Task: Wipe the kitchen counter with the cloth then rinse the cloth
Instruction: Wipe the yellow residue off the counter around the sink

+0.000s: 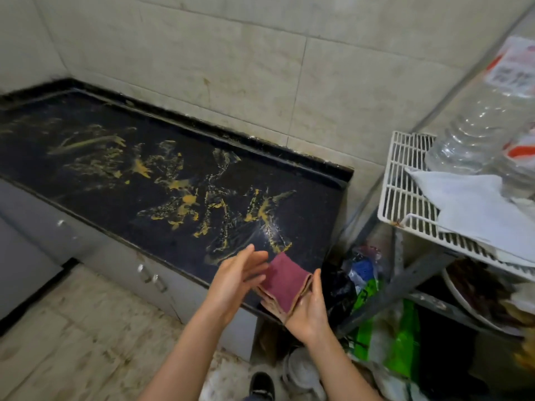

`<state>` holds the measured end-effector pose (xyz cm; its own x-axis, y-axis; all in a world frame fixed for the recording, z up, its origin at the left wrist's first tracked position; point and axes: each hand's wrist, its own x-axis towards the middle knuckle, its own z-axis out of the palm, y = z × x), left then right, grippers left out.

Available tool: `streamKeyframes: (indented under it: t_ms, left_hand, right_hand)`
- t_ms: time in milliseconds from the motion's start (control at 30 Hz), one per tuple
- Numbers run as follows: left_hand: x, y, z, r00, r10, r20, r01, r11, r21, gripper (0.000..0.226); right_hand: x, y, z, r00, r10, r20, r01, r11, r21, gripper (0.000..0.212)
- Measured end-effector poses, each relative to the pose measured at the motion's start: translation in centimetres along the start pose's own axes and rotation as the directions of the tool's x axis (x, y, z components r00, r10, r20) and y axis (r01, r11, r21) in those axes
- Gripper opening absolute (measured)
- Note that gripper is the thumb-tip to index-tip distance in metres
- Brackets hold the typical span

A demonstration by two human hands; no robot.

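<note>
Many yellow smears (185, 199) streak the dark table (162, 227), so I judge most of the wiping is still to do. Nearer me, the left hand (237, 279) is flat, fingers straight, laid against the left edge of the maroon cloth (285, 277), probably smoothing its fold into a pad. That cloth hangs over the table's near right corner, off the surface. The right hand (309, 311) cradles it from below, thumb up along its right edge. Its fingers are hidden under the fabric, so I read the grip from the thumb alone. Further right, crumpled bags (385, 328) blur together below a white wire rack (405, 180) carrying a clear plastic bottle (477, 131), which the frame cuts off. No sink shows.
</note>
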<state>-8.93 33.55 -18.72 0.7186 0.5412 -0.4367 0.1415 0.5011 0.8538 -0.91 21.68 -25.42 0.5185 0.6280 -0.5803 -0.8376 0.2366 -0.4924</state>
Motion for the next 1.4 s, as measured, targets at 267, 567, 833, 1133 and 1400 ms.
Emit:
streamKeyframes:
  t_ms: [267,567,833,1133,1400]
  left_hand:
    - [8.0,-2.1,-7.1,0.878,0.326,-0.352,-0.025,0.764,0.645,0.018]
    - [12.1,-4.1,-12.8,0.819,0.505,-0.273,0.139,0.286,0.948,0.030]
    - [16.5,-3.5,-15.8,0.874,0.465,-0.137,0.096,0.112,0.989,0.066]
    - [17.9,-4.5,-17.7,0.858,0.513,0.001,-0.012,0.018,1.000,0.067]
    - [18.0,-5.0,-17.9,0.851,0.525,0.024,-0.036,0.012,0.999,0.062]
  right_hand:
    - [9.4,-9.1,-0.3,0.837,-0.513,-0.192,0.334,0.755,-0.564,0.038]
    - [15.5,-8.4,-4.5,0.851,-0.494,0.177,-0.128,-0.523,-0.843,0.072]
    - [18.0,-9.2,-3.2,0.855,-0.517,-0.033,-0.319,-0.475,-0.820,0.058]
    - [31.4,-19.5,0.7,0.781,-0.606,-0.150,-0.434,-0.354,-0.828,0.059]
    - [36.1,-24.9,1.1,0.858,-0.507,-0.084,-0.370,-0.496,-0.785,0.060]
